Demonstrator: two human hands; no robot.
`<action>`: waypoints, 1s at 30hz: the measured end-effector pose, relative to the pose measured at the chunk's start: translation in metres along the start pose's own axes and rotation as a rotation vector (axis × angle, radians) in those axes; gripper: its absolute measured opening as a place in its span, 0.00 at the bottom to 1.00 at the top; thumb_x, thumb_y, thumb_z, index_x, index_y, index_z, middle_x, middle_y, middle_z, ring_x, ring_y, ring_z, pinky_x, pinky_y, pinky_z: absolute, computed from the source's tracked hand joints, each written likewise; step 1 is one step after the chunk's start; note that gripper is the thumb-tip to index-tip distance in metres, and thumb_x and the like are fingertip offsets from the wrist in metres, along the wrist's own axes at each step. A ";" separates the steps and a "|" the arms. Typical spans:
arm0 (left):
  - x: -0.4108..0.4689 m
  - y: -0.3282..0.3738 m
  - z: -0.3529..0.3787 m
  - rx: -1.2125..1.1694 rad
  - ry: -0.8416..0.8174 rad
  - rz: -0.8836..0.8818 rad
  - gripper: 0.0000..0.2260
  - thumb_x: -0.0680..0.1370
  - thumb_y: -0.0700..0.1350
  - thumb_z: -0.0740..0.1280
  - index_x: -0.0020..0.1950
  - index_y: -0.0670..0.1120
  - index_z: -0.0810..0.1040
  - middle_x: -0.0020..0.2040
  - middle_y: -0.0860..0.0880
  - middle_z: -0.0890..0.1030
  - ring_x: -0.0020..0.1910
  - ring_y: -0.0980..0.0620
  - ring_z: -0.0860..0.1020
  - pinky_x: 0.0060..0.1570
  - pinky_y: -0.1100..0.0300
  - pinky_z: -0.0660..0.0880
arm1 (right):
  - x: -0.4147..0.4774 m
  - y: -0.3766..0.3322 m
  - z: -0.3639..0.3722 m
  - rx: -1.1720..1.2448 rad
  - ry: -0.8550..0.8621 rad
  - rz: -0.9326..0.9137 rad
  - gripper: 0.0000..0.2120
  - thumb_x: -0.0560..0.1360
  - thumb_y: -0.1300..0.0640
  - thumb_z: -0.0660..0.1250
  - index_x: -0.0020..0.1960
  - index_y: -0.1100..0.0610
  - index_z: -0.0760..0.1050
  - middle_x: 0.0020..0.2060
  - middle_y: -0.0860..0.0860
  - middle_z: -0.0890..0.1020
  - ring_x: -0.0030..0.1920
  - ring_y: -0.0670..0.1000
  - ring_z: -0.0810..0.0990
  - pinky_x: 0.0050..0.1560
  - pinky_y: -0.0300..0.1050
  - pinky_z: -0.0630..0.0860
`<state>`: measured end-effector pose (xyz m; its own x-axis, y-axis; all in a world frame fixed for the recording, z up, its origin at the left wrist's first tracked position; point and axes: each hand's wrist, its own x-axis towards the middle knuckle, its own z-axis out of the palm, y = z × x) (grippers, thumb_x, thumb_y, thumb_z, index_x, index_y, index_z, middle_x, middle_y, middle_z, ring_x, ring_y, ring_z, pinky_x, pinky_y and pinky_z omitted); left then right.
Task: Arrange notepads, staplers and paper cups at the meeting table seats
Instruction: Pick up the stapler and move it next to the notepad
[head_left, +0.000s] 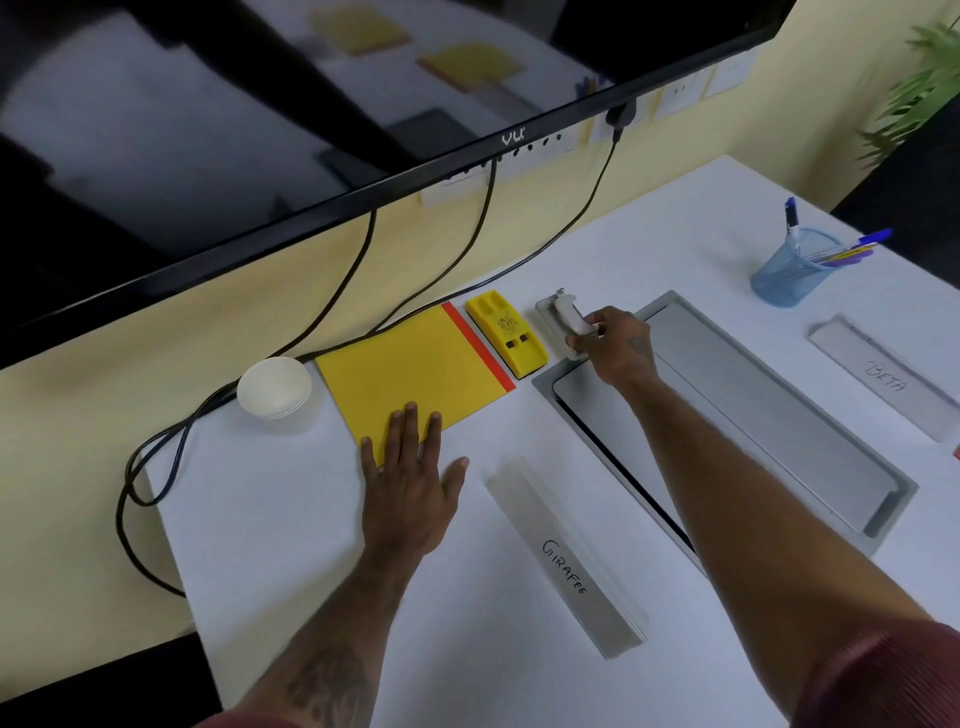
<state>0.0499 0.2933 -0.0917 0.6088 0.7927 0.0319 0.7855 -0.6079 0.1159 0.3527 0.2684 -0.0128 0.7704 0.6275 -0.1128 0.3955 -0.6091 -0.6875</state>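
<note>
Fingers (409, 431) of the left hand (410, 493) lie straight and spread, pressed flat on the near edge of the yellow notepad (415, 364), palm resting on the white counter (270, 519); nothing is grasped. The right hand (618, 343) reaches farther out, its fingers curled round the near end of a pale grey stapler (558, 312), gripping it. That stapler sits between a yellow stapler (506, 332) and the far corner of the grey hatch (753, 426) set into the counter; I cannot tell whether it is lifted. The yellow stapler lies just beside the notepad's red-edged side. A stack of white paper cups (272, 387) stands just left of the notepad, near the black cables (156, 457). A nameplate reading "GIRAFEE" (566, 566) lies near the left hand.
</note>
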 end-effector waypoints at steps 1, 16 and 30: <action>0.001 0.000 0.000 0.006 0.001 -0.001 0.32 0.81 0.64 0.44 0.81 0.48 0.55 0.81 0.44 0.55 0.80 0.45 0.53 0.75 0.38 0.53 | 0.004 0.001 0.004 -0.006 -0.002 0.005 0.18 0.72 0.54 0.75 0.59 0.58 0.79 0.55 0.56 0.81 0.53 0.54 0.79 0.46 0.41 0.71; 0.001 -0.001 0.002 0.006 0.000 0.000 0.31 0.81 0.64 0.47 0.80 0.48 0.58 0.80 0.43 0.56 0.80 0.45 0.54 0.74 0.38 0.54 | 0.030 -0.011 0.039 -0.114 -0.011 0.000 0.16 0.74 0.55 0.74 0.58 0.61 0.78 0.53 0.58 0.82 0.52 0.56 0.79 0.45 0.43 0.71; 0.001 -0.002 0.006 0.004 0.014 0.005 0.32 0.82 0.64 0.48 0.80 0.48 0.56 0.81 0.44 0.54 0.80 0.45 0.53 0.74 0.37 0.55 | 0.034 -0.020 0.035 -0.026 -0.068 0.029 0.27 0.73 0.55 0.76 0.69 0.56 0.72 0.63 0.58 0.77 0.60 0.55 0.77 0.56 0.48 0.78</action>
<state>0.0495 0.2957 -0.0975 0.6110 0.7903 0.0460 0.7830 -0.6118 0.1123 0.3537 0.3190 -0.0285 0.7461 0.6407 -0.1813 0.3873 -0.6390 -0.6646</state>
